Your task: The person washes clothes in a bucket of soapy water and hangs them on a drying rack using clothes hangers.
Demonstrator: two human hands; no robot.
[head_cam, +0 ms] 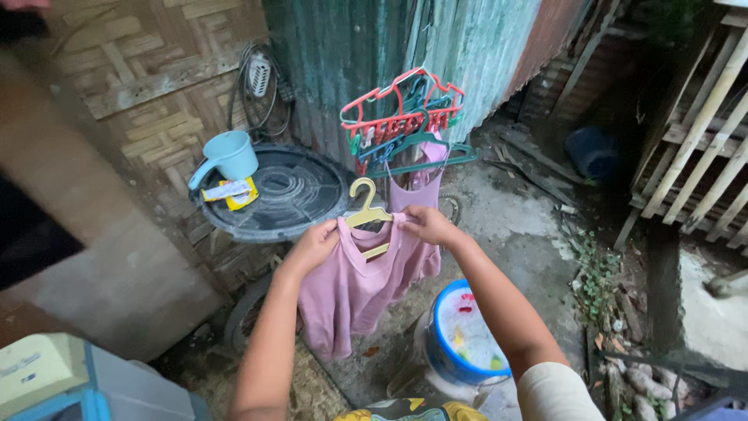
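I hold a pink top (351,288) up in front of me on a yellow plastic hanger (368,217). My left hand (315,244) grips the top's left shoulder. My right hand (427,224) grips its right shoulder, over the hanger's arm. The top hangs down limp between my forearms. Behind it a second pink garment (421,187) hangs from a bunch of red, blue and green hangers (405,117) on the corrugated wall.
A blue bucket (467,337) with soapy water and coloured bits stands on the ground below my right arm. A black round lid (284,195) to the left carries a light blue dipper (230,156) and a yellow packet (234,192). Woven bamboo wall left, wooden slats right.
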